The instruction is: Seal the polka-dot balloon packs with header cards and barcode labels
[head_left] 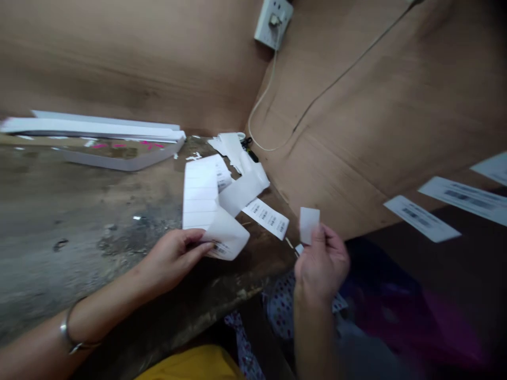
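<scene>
My left hand pinches the near end of a long strip of barcode labels, which curls over itself on the worn table. Printing shows on the part by my fingertips. On the right, my right hand is closed on a small white label, held up between thumb and fingers with its blank side towards me. Between the hands lies a shorter sheet of barcode labels. Crumpled white backing paper rests behind the strip, partly over a dark-handled tool that I cannot make out fully.
A stack of long white paper strips lies along the table's back edge. A socket with a plug and thin cable hangs on the brown wall. Barcode labels stick to the right panel's edge. Pink fabric or plastic is below.
</scene>
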A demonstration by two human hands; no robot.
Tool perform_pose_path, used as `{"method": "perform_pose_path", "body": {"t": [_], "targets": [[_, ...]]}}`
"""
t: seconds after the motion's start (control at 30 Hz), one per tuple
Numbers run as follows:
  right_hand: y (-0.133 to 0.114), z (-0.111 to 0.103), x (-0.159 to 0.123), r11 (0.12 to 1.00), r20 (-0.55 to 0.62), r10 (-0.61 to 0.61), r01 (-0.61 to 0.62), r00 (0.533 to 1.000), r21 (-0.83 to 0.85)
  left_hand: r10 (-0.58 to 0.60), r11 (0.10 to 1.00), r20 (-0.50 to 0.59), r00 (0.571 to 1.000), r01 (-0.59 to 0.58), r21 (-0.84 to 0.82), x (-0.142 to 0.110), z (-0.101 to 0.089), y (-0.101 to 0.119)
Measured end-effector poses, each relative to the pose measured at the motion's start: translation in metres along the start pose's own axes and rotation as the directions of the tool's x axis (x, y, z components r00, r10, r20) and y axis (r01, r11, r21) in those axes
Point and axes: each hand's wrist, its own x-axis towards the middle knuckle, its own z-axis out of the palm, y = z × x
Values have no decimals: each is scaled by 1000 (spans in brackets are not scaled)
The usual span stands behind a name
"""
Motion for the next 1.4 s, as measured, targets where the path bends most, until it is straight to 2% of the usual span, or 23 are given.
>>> {"method": "perform_pose_path", "body": {"t": [0.07, 0.17, 0.27, 0.43, 0.5, 0.57, 0.63, 0.67, 0.7, 0.73, 0.8, 0.9, 0.97, 1.0, 1.03, 1.1, 1.13, 1.17, 1.23, 1.27, 1.3, 1.33, 1.4], "targets": [[17, -37, 11, 973, -1, -155, 153, 988, -173, -9, 999, -19, 1000, 9, 42, 1, 0, -1], [35, -74, 2, 878, 240, -283, 352, 928, -323, -22, 999, -8, 1000, 22, 45, 3, 1, -3], [49, -82, -19, 816, 473, -289, 473, 832, -334, -34, 999, 2, 999, 33, 21, 3, 4, -5], [45, -88, -23, 782, 694, -191, 535, 694, -320, -49, 998, 10, 999, 48, 44, 0, 4, -6], [32, -93, -15, 765, 700, -165, 538, 695, -354, -45, 998, 18, 999, 44, 37, 0, 3, -6], [14, -91, -9, 785, 577, -148, 450, 803, -425, -39, 999, 6, 999, 39, 12, 0, 5, -4], [-5, -75, -10, 888, 414, -15, 202, 910, -412, -34, 999, -22, 999, 33, -33, 0, 10, 1], [-14, -62, -13, 944, 390, 109, 29, 914, -330, -31, 997, -40, 999, 28, -72, 0, 13, 3], [-24, -46, -18, 965, 428, 237, -158, 872, -212, -30, 992, -53, 998, 24, -120, 0, 15, 7], [-32, -29, -25, 938, 506, 329, -336, 797, -82, -30, 985, -60, 998, 19, -172, -1, 18, 10], [-47, 4, -40, 802, 626, 382, -581, 680, 141, -18, 967, -54, 998, 4, -253, -1, 19, 15], [-55, 38, -51, 646, 628, 406, -695, 664, 317, 29, 980, -10, 1000, -30, -199, -4, 12, 19], [-51, 46, -48, 629, 655, 402, -713, 640, 310, 45, 987, -4, 999, -45, -157, -6, 6, 18], [-49, 46, -45, 682, 650, 388, -678, 653, 274, 39, 986, -11, 999, -40, -165, -6, 4, 18], [-47, 44, -41, 779, 599, 362, -585, 714, 227, 24, 981, -21, 999, -28, -191, -6, 3, 18], [-46, 37, -33, 973, 394, 173, -218, 903, 72, -8, 967, -33, 999, -1, -255, -5, 2, 17], [-47, 33, -31, 1000, 324, -1, 6, 946, -14, -15, 962, -36, 999, 5, -273, -5, 3, 16], [-49, 30, -30, 977, 326, -174, 205, 929, -65, -17, 960, -40, 999, 5, -280, -4, 3, 16], [-54, 27, -32, 895, 479, -388, 447, 787, -9, -10, 963, -53, 999, -4, -269, -3, 5, 15], [-56, 28, -33, 875, 561, -426, 480, 710, 58, -2, 967, -58, 998, -13, -254, -3, 5, 15], [-58, 30, -36, 878, 614, -432, 465, 661, 117, 7, 972, -60, 998, -21, -234, -3, 5, 14], [-59, 32, -38, 896, 638, -414, 416, 650, 157, 18, 977, -58, 998, -30, -210, -4, 5, 14], [-60, 38, -41, 941, 644, -337, 275, 687, 199, 40, 986, -45, 998, -47, -163, -5, 3, 13]]}}
